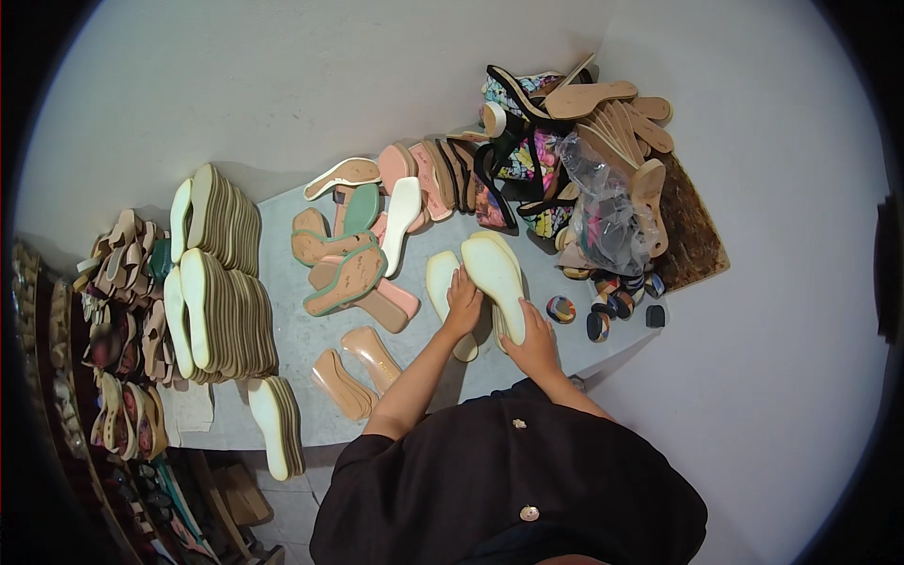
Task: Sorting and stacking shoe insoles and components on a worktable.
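Two cream, sole-shaped insoles lie side by side in front of me at the table's near side. My left hand [461, 306] is closed over the narrow middle of the left insole [440, 273], its fingertips pointing away from me near the other insole. With its thumb on top, my right hand [533, 344] grips the heel end of the right insole [492, 268]. At least one more insole shows beneath that one, its edge fanned out to the right. The undersides of both hands are hidden.
Tall stacks of cream insoles [231, 320] stand at the left on the grey table [282, 282]. Mixed pink, green and tan soles [358, 273] lie mid-table, tan pieces [344, 386] nearer. Floral wedge soles [527, 155], clear plastic [607, 212] and small round heels [603, 320] crowd the right.
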`<state>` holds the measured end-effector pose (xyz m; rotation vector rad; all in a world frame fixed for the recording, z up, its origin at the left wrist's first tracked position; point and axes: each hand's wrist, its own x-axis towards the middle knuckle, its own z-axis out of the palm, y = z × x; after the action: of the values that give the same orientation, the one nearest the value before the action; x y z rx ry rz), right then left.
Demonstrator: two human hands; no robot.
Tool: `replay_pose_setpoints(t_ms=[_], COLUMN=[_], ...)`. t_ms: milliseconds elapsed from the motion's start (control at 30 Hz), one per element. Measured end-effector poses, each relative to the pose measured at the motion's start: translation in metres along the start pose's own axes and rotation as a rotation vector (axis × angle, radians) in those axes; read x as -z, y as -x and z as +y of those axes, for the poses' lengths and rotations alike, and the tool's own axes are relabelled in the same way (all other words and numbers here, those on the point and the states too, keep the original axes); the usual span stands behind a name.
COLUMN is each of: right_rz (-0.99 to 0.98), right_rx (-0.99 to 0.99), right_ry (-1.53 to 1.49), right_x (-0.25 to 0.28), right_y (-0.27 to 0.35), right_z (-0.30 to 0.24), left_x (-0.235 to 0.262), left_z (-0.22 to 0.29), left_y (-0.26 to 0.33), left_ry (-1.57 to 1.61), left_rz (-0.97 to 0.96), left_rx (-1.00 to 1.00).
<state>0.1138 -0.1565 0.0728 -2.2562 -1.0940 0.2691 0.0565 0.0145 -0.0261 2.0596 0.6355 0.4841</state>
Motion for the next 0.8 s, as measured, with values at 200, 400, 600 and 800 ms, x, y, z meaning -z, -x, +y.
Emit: replay_pose_setpoints(t_ms=[200, 400, 600, 800], right_rz=[0.060, 0.048, -0.250, -0.621], right_rx=[-0.018, -0.110, -0.504, -0.590], right_ry=[-0.014, -0.129, -0.714, -0.832], right_x=[-0.005, 0.000, -0.020, 0.016], right_y=[0.002, -0.019, -0.060, -0.063], right_z=[-0.001, 0.010, 0.044, -0.003], left_x=[-0.004, -0.002, 0.024, 0.037], left_z=[0.005, 0.025, 0.038, 0.033], left_y=[-0.002, 0.001, -0.008, -0.001], left_ry=[0.090, 0.409, 0.461, 0.578], left_rz=[0.051, 0.119, 0.102, 0.109], left_rx=[-0.067, 0.110, 0.116, 0.177])
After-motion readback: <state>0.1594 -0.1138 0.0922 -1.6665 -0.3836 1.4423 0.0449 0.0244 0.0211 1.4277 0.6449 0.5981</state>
